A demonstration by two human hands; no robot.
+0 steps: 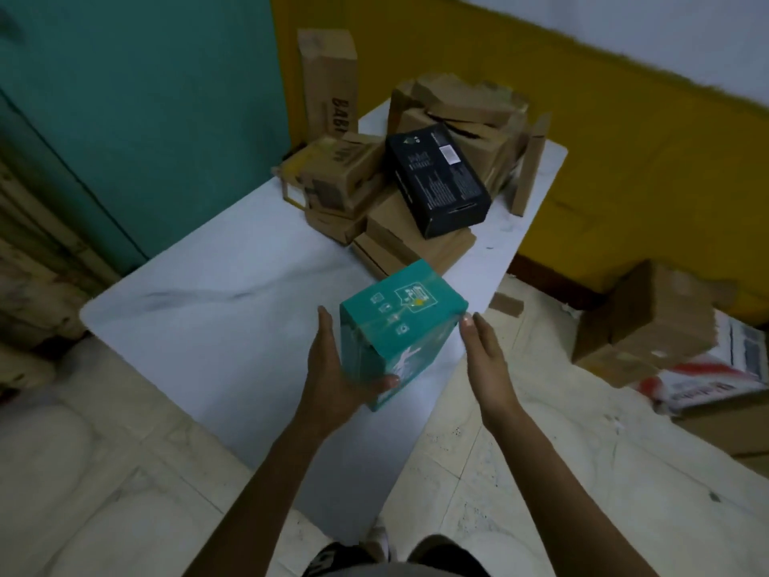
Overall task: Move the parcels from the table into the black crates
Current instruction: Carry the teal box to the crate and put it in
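Teal parcel (399, 322) tilted, long axis running away from body. Left hand (333, 368) grips its left side, thumb wrapped across front. Right hand (487, 360), fingers straight, touches its right corner.

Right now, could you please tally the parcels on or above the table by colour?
Teal parcel: 1
Black parcel: 1
Brown cardboard parcels: at least 5; the pile overlaps
Total: at least 7

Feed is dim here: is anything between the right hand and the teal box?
Nothing visible. The right hand is open, right beside the teal box at its upper right corner; the left hand holds it.
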